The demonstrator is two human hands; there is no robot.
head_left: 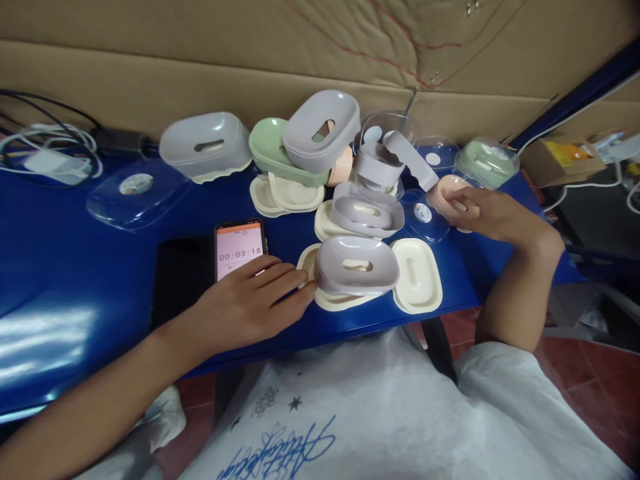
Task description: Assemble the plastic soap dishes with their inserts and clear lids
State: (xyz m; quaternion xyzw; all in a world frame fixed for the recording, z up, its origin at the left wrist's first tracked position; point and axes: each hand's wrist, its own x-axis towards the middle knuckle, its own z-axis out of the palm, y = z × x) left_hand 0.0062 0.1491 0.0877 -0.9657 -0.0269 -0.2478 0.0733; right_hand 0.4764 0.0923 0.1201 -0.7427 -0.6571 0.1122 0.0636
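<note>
Lilac-grey slotted dishes (327,273): we count four. Green dishes (267,137), two; phone (240,241), one, its timer reading 00:03:18. Nearest lilac-grey dish lies on cream base (345,304) at surface's (60,267) front edge, long axis left-right. Left hand (253,300) beside it, fingers loosely bent; grip we cannot tell. Right hand (497,213) over peach dish (441,193) at right, fingertips inside, clasp unclear. Clear lid's (433,229) round label (423,213): illegible to us.

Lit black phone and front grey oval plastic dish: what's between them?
In the head view: left hand fingers, blue tabletop and a cream plastic tray.
</note>
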